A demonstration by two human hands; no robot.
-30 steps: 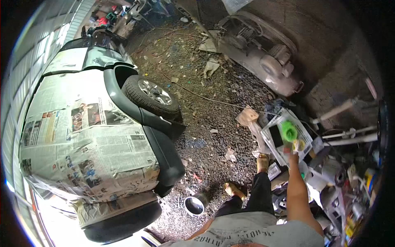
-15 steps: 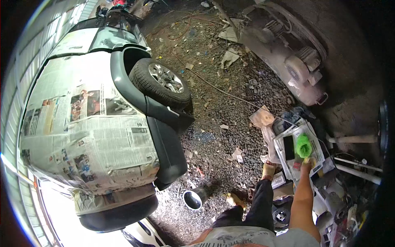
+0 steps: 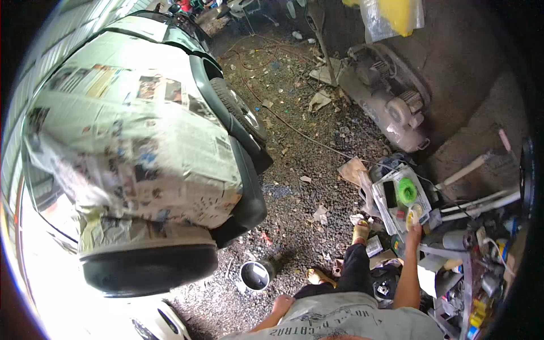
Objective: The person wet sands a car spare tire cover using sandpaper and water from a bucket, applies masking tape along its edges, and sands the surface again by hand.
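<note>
The yellowish ring (image 3: 411,218) is over the newspapers (image 3: 423,196) at our right grip (image 3: 415,226), whose closure, as with our left grip (image 3: 283,304), we cannot tell; we'd judge the ring light, fairly stiff, best pinched by its rim.

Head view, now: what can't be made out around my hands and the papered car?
In the head view:
Right hand: too small to tell whether it grips the yellow item.
Left hand: too small to tell open from closed.
Newspaper: print blurred, too small to read.
Wheel: partly hidden by the fender.
</note>
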